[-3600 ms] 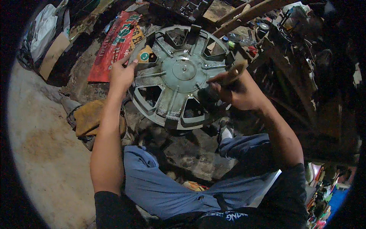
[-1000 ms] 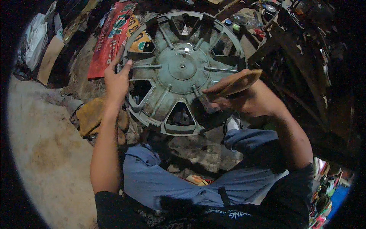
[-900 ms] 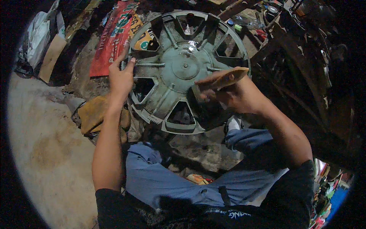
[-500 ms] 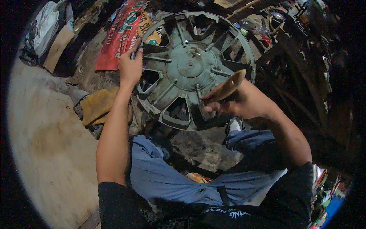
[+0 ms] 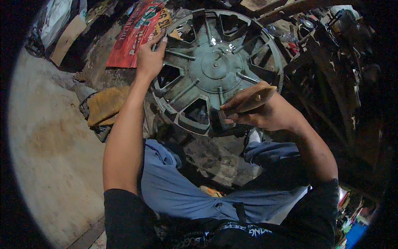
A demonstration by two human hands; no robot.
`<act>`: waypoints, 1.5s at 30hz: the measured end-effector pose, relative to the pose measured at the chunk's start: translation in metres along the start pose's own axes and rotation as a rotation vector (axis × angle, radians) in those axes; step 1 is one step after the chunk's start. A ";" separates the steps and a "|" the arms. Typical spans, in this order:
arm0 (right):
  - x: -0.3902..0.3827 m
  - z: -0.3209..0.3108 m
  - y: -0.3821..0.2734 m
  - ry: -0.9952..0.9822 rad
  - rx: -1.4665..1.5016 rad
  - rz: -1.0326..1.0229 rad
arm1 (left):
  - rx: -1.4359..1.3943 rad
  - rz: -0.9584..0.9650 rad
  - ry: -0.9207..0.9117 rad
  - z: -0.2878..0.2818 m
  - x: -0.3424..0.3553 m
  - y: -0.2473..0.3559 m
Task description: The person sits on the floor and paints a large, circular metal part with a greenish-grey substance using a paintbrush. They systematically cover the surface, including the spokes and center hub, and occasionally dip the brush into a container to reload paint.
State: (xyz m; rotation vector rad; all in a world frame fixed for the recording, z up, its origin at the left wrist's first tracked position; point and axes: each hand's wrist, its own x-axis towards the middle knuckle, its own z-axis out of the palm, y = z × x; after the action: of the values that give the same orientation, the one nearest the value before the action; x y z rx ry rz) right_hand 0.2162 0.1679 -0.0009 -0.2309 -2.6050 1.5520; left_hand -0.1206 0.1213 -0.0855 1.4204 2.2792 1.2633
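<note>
Left hand (image 5: 150,60) around the wheel cover (image 5: 214,67) edge, right hand (image 5: 271,115) around a brush (image 5: 258,98); a white bag (image 5: 56,23), contents hidden.

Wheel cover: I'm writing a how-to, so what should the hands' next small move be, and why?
Probably a short stroke of the brush along the lower spoke: the right hand holds the brush with its bristle end at that spoke, while the left hand grips the left edge of the wheel cover.

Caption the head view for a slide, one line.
Left hand grips a spoked grey-green wheel cover at its edge; right hand holds a wooden-handled brush at its lower right part.
</note>
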 end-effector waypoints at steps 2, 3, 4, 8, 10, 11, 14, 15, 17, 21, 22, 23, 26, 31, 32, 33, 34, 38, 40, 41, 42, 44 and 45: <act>0.000 0.000 0.008 0.077 0.043 0.020 | 0.020 0.023 0.016 0.000 0.000 0.002; -0.002 0.000 0.015 0.121 0.064 0.035 | 0.025 -0.002 0.007 0.001 -0.001 0.004; 0.000 0.000 0.024 0.201 -0.001 -0.009 | 0.031 -0.023 -0.003 0.001 0.001 0.006; 0.020 -0.002 0.032 0.486 -0.393 -0.237 | -0.020 -0.090 -0.051 -0.001 0.009 -0.005; 0.023 -0.001 0.029 0.469 -0.425 -0.271 | -0.153 0.031 0.037 0.003 0.005 -0.007; 0.019 0.000 0.025 0.396 -0.331 -0.236 | -0.241 0.126 0.107 0.006 0.003 -0.008; 0.011 0.000 0.011 0.160 -0.129 -0.064 | -0.068 -0.007 0.001 0.002 0.004 0.001; 0.008 0.001 0.004 0.079 -0.074 0.002 | -0.032 -0.029 -0.017 0.000 0.004 0.002; 0.004 0.003 -0.009 0.014 0.189 0.169 | -0.023 -0.006 0.000 -0.001 0.003 0.003; 0.007 0.001 -0.002 0.131 0.251 0.263 | 0.099 -0.092 0.012 0.000 0.008 0.003; 0.009 -0.002 0.004 0.204 0.231 0.313 | 0.030 -0.021 0.044 0.001 0.007 -0.001; 0.009 -0.001 0.011 0.283 0.115 0.200 | -0.040 0.050 0.077 0.002 0.008 -0.005; 0.011 -0.008 0.033 0.471 -0.402 -0.156 | 0.025 0.004 -0.004 0.000 0.008 0.004; 0.006 -0.011 0.034 0.498 -0.270 -0.078 | 0.099 -0.019 0.001 -0.004 0.006 0.012; 0.002 -0.015 0.031 0.378 -0.233 -0.071 | 0.146 -0.049 -0.010 -0.005 0.007 0.014; 0.000 -0.018 0.021 0.259 -0.196 -0.067 | 0.084 0.049 0.056 -0.003 0.008 0.011; 0.001 -0.016 0.004 0.186 0.062 0.107 | 0.027 0.144 0.127 -0.002 0.007 0.006; -0.005 -0.026 0.015 0.393 -0.016 0.086 | -0.001 0.261 0.185 -0.010 0.006 0.030; 0.002 -0.036 0.009 0.620 -0.286 0.045 | 0.038 0.209 0.160 -0.013 0.004 0.032; 0.006 -0.040 0.007 0.731 -0.422 0.023 | 0.058 0.182 0.147 -0.015 0.003 0.032; 0.008 -0.046 0.010 0.767 -0.450 -0.026 | 0.077 0.158 0.119 -0.016 0.004 0.034; 0.008 -0.055 0.022 0.837 -0.506 -0.127 | 0.114 0.109 0.064 -0.018 0.006 0.036; 0.009 -0.057 0.027 0.819 -0.546 -0.133 | 0.101 0.127 0.084 -0.017 0.005 0.037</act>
State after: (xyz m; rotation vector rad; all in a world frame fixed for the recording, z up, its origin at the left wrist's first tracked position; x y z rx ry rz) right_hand 0.2190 0.2309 0.0027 -0.5725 -2.2105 0.4848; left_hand -0.1080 0.1223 -0.0465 1.5988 2.3723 1.2825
